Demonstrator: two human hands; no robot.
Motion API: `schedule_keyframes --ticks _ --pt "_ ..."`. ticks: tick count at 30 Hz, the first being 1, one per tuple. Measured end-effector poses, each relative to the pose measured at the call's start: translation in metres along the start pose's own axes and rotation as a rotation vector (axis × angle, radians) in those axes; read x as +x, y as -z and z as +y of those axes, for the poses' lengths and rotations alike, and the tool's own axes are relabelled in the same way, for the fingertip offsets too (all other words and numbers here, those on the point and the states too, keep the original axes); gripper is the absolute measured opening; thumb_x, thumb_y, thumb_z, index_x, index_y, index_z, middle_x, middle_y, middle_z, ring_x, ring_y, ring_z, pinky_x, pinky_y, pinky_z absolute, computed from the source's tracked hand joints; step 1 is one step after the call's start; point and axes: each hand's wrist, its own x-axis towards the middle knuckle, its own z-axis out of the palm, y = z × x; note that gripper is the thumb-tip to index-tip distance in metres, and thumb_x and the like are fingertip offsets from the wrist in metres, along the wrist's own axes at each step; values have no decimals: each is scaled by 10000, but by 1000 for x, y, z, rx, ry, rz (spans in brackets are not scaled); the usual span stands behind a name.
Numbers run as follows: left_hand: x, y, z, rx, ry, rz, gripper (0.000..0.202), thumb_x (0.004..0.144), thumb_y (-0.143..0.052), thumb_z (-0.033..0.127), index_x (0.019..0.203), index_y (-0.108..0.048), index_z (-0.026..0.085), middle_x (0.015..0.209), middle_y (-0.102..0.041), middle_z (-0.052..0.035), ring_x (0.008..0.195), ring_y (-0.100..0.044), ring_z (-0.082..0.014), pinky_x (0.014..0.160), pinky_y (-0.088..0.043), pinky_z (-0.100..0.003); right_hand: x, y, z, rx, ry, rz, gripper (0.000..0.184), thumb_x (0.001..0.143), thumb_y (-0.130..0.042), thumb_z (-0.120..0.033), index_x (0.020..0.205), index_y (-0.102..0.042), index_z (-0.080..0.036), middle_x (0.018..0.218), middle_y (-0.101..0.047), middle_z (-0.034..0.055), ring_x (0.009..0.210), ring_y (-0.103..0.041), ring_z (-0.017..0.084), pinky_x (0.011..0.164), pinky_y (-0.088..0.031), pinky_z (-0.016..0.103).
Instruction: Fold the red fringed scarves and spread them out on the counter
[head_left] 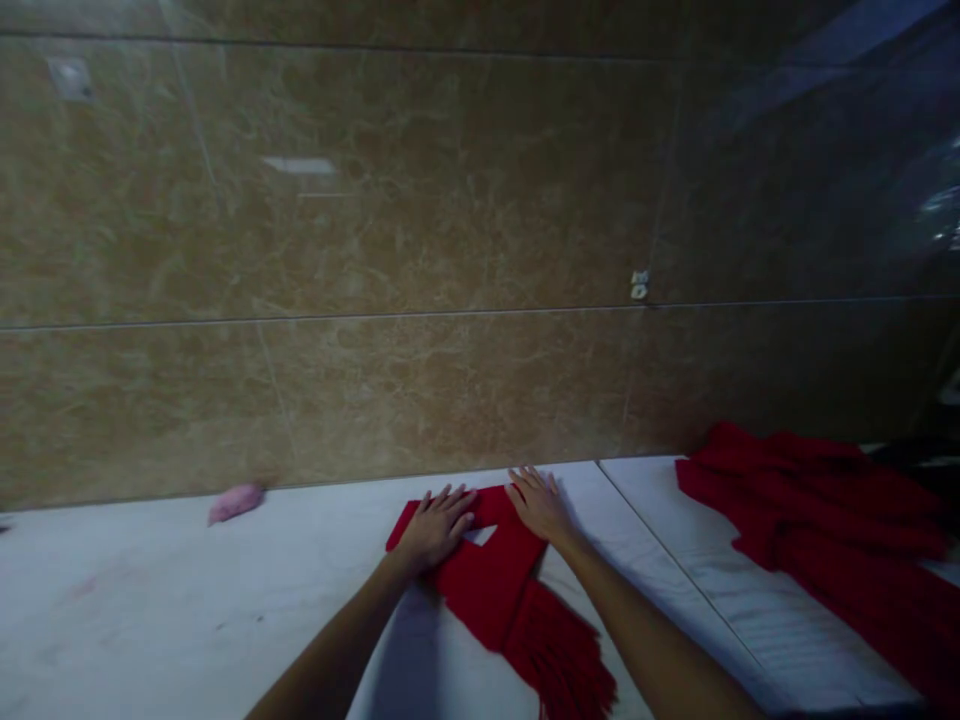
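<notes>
The left hand [436,530] and right hand [539,508] lie flat on a fringed red scarf [484,595] on the white table [187,610], each grip spread wide, grasping nothing.

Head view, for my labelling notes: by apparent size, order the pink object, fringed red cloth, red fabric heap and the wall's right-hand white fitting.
1. Red fabric heap
2. Fringed red cloth
3. Pink object
4. White fitting
</notes>
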Motion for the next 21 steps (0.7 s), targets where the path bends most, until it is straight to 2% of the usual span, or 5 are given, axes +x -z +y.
schedule_keyframes --ticks 3,6,11,16,21 --pt "-6 12 -15 -33 137 86 506 1052 -275 374 1531 -417 291 1609 -401 -10 1532 -263 -212 1253 -224 -473 -9 8 14 15 -77 57 540 1065 -233 -354 1529 -443 -173 1613 -392 113 1515 -298 227 1222 -233 485" --pt "-19 21 -34 -10 295 145 505 1020 -294 279 1485 -469 183 1561 -475 -97 1490 -363 -233 1208 -329 -419 -19 17 35 21 -140 87 487 1058 -282 -299 1464 -531 -195 1556 -487 108 1466 -391 205 1181 -322 399" --pt "-36 21 -47 -21 548 158 523 1029 -233 395 1241 -617 110 1249 -683 -218 1151 -675 -328 975 -511 -451 -13 26 52 12 -320 54 318 1040 -471 -364 1201 -668 -172 1244 -684 109 1160 -635 232 1023 -484 452" --pt "-24 18 -36 -106 600 135 528 1001 -303 523 952 -666 141 1036 -745 -221 1019 -718 -361 861 -529 -445 15 25 32 37 -384 -31 347 978 -612 -431 1208 -639 -173 1212 -665 86 1049 -658 225 921 -553 463" --pt "-10 20 -37 -227 593 211 488 985 -337 532 768 -610 191 873 -753 -143 886 -724 -278 740 -507 -327 28 24 21 86 -318 -85 332 983 -607 -414 1217 -635 -180 1228 -658 89 1048 -656 220 906 -562 447"
